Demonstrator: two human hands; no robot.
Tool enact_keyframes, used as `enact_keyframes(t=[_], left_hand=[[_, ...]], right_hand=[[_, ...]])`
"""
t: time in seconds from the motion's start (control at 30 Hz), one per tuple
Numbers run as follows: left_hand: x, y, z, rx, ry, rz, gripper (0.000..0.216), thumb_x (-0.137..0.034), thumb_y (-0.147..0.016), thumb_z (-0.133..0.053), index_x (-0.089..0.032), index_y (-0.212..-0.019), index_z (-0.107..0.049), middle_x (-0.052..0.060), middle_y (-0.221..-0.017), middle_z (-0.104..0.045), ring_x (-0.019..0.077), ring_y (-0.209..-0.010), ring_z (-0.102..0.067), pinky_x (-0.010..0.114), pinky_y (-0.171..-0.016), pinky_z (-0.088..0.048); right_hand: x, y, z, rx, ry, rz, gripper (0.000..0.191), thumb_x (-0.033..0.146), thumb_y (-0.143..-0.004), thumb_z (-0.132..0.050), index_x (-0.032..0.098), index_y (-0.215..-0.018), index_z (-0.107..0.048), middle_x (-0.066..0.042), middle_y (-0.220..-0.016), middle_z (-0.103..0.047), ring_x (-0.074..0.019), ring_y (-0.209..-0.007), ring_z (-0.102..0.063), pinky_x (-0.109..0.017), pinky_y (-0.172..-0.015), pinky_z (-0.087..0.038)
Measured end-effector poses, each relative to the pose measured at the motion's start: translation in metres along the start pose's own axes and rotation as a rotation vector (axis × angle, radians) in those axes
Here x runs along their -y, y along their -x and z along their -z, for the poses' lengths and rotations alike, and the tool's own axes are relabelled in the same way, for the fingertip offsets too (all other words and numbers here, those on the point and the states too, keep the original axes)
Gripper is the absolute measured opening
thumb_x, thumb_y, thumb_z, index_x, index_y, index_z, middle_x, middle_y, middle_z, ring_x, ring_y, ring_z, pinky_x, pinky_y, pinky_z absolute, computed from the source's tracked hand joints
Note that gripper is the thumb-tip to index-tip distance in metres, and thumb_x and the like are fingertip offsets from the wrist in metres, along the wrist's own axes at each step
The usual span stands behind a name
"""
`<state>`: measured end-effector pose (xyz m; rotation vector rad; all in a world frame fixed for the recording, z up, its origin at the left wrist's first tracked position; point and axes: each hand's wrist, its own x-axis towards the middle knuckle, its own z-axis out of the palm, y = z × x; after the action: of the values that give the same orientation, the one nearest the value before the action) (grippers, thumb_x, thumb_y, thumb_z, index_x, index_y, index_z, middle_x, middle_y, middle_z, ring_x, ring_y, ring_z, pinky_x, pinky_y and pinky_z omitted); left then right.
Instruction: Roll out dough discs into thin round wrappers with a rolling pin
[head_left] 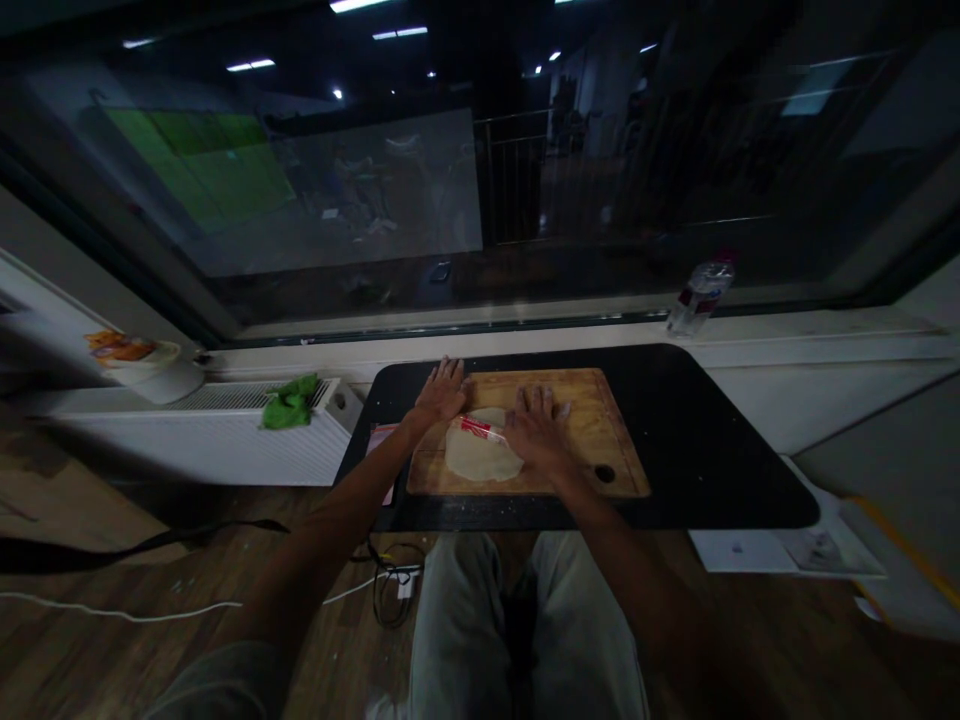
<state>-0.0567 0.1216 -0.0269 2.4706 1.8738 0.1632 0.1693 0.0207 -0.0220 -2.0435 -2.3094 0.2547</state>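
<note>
A flat pale round of dough (480, 458) lies on a wooden cutting board (592, 440) on a black table (697, 440). Across the dough's top lies a red-and-white roller (480, 429). My left hand (442, 393) rests flat, fingers stretched out, on the roller's left end at the board's upper left. On the roller's right end, my right hand (536, 425) presses flat with fingers spread, partly covering the dough's right edge.
A clear plastic bottle (699, 298) stands on the window sill at the back right. A green cloth (291, 402) lies on the white radiator, left of the table, with a white bowl (150, 372) further left. Cables (390, 585) trail on the wooden floor.
</note>
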Motion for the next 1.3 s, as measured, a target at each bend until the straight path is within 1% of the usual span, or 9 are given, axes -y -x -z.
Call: enact_keyframes(t=[0.1, 0.2, 0.3, 0.4, 0.63, 0.87, 1.03, 1.2, 1.3], left_hand=[[0.001, 0.007, 0.002, 0.022, -0.027, -0.033, 0.070, -0.044, -0.121, -0.025, -0.011, -0.181, -0.038, 0.018, -0.190, -0.037, 0.0334, -0.182, -0.021, 0.054, -0.146, -0.027], [0.002, 0.016, 0.005, 0.032, -0.047, -0.064, 0.069, -0.043, -0.120, -0.026, -0.014, -0.182, -0.038, 0.015, -0.190, -0.038, 0.0322, -0.182, -0.020, 0.055, -0.146, -0.027], [0.004, 0.029, 0.007, 0.037, -0.058, -0.056, 0.069, -0.043, -0.120, -0.027, -0.015, -0.183, -0.038, 0.014, -0.190, -0.038, 0.0315, -0.182, -0.020, 0.054, -0.145, -0.028], [0.005, 0.043, 0.009, 0.034, -0.062, -0.034, 0.070, -0.043, -0.120, -0.028, -0.015, -0.183, -0.036, 0.014, -0.190, -0.037, 0.0321, -0.182, -0.020, 0.055, -0.145, -0.027], [0.002, 0.069, 0.011, 0.018, -0.052, 0.058, 0.069, -0.042, -0.120, -0.028, -0.012, -0.182, -0.038, 0.016, -0.191, -0.033, 0.0326, -0.181, -0.022, 0.054, -0.145, -0.028], [0.003, 0.096, 0.008, -0.017, -0.025, 0.081, 0.067, -0.037, -0.117, -0.032, -0.013, -0.179, -0.042, 0.018, -0.187, -0.042, 0.0355, -0.179, -0.028, 0.060, -0.144, -0.029], [-0.004, 0.116, 0.008, -0.071, -0.009, 0.136, 0.071, -0.032, -0.114, -0.032, -0.002, -0.177, -0.040, 0.024, -0.186, -0.042, 0.0369, -0.179, -0.029, 0.057, -0.145, -0.028], [-0.010, 0.134, 0.008, -0.084, -0.014, 0.152, 0.073, -0.031, -0.112, -0.032, 0.004, -0.175, -0.041, 0.029, -0.185, -0.040, 0.0403, -0.178, -0.030, 0.061, -0.143, -0.029], [-0.013, 0.144, 0.006, -0.103, -0.025, 0.188, 0.072, -0.032, -0.113, -0.033, 0.003, -0.175, -0.041, 0.030, -0.182, -0.044, 0.0406, -0.177, -0.033, 0.061, -0.142, -0.031]], right_hand=[[0.014, 0.015, 0.001, -0.058, -0.038, -0.074, 0.073, 0.041, -0.119, -0.033, 0.010, -0.186, -0.029, -0.025, -0.193, -0.022, -0.0462, -0.180, -0.014, -0.082, -0.138, -0.012], [0.026, 0.029, 0.000, -0.129, -0.057, -0.070, 0.072, 0.038, -0.119, -0.033, 0.007, -0.183, -0.034, -0.027, -0.190, -0.030, -0.0455, -0.179, -0.021, -0.081, -0.138, -0.014], [0.034, 0.040, 0.000, -0.146, -0.062, -0.061, 0.069, 0.036, -0.119, -0.032, 0.005, -0.180, -0.042, -0.028, -0.187, -0.037, -0.0448, -0.177, -0.027, -0.079, -0.139, -0.016], [0.037, 0.045, 0.003, -0.160, -0.041, -0.032, 0.068, 0.036, -0.119, -0.030, 0.006, -0.179, -0.043, -0.026, -0.186, -0.039, -0.0432, -0.177, -0.028, -0.077, -0.140, -0.014], [0.034, 0.045, 0.015, -0.077, -0.004, 0.037, 0.070, 0.039, -0.119, -0.028, 0.010, -0.181, -0.041, -0.021, -0.188, -0.037, -0.0414, -0.177, -0.028, -0.074, -0.142, -0.011], [0.038, 0.054, 0.022, -0.056, 0.033, 0.089, 0.070, 0.042, -0.120, -0.028, 0.010, -0.182, -0.040, -0.021, -0.188, -0.039, -0.0388, -0.177, -0.029, -0.069, -0.143, -0.011], [0.031, 0.049, 0.023, -0.041, 0.047, 0.154, 0.070, 0.042, -0.120, -0.025, 0.013, -0.183, -0.038, -0.018, -0.189, -0.037, -0.0377, -0.179, -0.025, -0.069, -0.143, -0.011], [0.023, 0.028, 0.019, 0.019, 0.055, 0.178, 0.073, 0.045, -0.120, -0.023, 0.015, -0.186, -0.030, -0.017, -0.191, -0.032, -0.0340, -0.181, -0.020, -0.067, -0.145, -0.012], [0.018, 0.013, 0.019, 0.027, 0.052, 0.246, 0.073, 0.047, -0.121, -0.023, 0.018, -0.187, -0.029, -0.014, -0.193, -0.030, -0.0310, -0.181, -0.019, -0.065, -0.146, -0.011]])
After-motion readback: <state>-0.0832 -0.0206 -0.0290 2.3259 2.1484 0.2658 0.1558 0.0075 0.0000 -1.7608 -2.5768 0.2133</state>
